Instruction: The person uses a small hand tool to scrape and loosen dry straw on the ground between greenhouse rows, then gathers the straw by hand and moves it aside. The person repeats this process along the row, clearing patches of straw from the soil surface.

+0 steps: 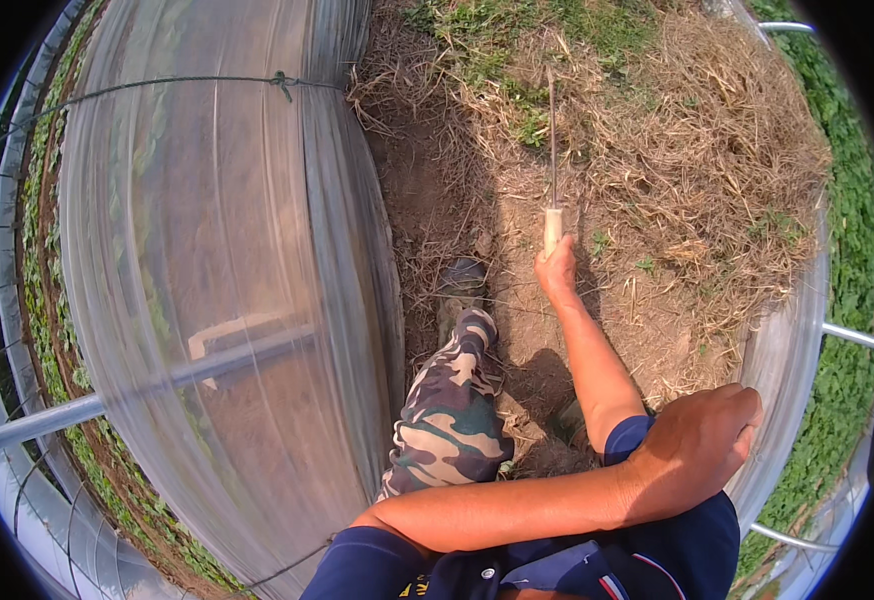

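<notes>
My right hand (558,268) grips the pale wooden handle of a hand tool (553,139). Its long, thin metal part points away from me over dry grass; whether it is a blade seen edge-on or a rod, I cannot tell. Across my chest lies my left forearm, with my left hand (699,444) curled into a fist at the lower right. No object shows in that fist, though its palm side is hidden. Below the tool is bare soil (519,247) with straw and a few green weeds.
Clear plastic sheeting (242,225), tied with a green cord (182,80), bulges along the left over a metal pipe (39,424). Dry cut grass (714,142) is heaped at the right. More plastic (789,360) and green plants (849,247) lie beyond. My shoe (461,279) stands near the left sheeting.
</notes>
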The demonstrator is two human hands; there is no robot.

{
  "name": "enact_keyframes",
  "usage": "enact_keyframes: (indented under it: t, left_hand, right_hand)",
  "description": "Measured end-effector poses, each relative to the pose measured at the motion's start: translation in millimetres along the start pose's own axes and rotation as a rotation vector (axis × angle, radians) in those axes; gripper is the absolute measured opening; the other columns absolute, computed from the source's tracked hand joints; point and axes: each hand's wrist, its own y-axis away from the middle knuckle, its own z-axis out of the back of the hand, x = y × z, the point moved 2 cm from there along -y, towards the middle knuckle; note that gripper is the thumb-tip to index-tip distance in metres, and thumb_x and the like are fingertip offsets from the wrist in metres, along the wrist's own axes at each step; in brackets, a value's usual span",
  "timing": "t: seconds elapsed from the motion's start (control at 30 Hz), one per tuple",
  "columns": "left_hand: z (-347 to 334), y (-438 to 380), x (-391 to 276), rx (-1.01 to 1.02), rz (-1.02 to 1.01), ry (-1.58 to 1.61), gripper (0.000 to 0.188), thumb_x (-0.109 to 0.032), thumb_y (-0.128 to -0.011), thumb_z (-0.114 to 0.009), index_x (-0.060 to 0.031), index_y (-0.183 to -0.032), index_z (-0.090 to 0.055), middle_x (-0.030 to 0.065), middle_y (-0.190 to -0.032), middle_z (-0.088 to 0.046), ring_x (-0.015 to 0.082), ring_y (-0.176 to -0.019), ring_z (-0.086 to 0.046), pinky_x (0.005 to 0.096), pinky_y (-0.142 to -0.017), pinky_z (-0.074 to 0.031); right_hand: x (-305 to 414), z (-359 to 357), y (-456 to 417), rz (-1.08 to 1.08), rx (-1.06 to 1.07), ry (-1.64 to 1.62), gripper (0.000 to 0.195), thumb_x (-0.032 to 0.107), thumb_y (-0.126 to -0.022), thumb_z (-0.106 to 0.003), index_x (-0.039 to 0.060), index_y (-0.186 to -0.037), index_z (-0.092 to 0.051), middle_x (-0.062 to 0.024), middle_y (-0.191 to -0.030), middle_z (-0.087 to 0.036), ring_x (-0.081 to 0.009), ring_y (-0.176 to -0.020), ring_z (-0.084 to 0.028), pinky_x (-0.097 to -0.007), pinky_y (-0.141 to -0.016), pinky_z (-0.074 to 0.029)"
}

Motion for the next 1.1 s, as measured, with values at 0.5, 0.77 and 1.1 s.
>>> enact_keyframes:
  t: [0.5, 0.77, 1.1]
  left_hand:
    - [-8.4, 8.8, -0.2, 0.049, 0.043, 0.037, 0.011, 0.001, -0.077, -0.055, -0.0015, -0.084, -0.048, 0.0168, -0.075, -0.05, 0.0376, -0.068, -0.053, 0.0449, -0.059, -0.042]
    - [-0.3, 8.1, -0.4, -0.059, -0.003, 0.051, 0.011, 0.002, -0.076, -0.055, -0.0015, -0.083, -0.047, 0.0166, -0.074, -0.05, 0.0369, -0.068, -0.053, 0.0442, -0.059, -0.041]
    - [8.6, 6.0, -10.1, -0.021, 0.035, -0.013, 0.015, 0.0, -0.076, -0.058, -0.0022, -0.085, -0.047, 0.0162, -0.077, -0.05, 0.0374, -0.072, -0.054, 0.0444, -0.06, -0.043]
  right_hand:
    - [105.8, 56.0, -105.3, 0.164, -0.122, -0.075, 0.043, 0.019, -0.08, -0.064, -0.0052, -0.107, -0.042, -0.0294, -0.093, -0.06, -0.0424, -0.083, -0.063, -0.0461, -0.072, -0.051]
    - [9.7, 28.2, 16.9, 0.234, 0.13, 0.022, 0.04, 0.018, -0.08, -0.064, -0.0015, -0.105, -0.04, -0.0276, -0.086, -0.061, -0.0422, -0.079, -0.062, -0.0487, -0.07, -0.049]
    - [156.5, 47.3, -122.2, 0.175, -0.11, -0.048, 0.046, 0.023, -0.08, -0.065, -0.0046, -0.107, -0.039, -0.0294, -0.094, -0.06, -0.043, -0.087, -0.062, -0.0465, -0.075, -0.051]
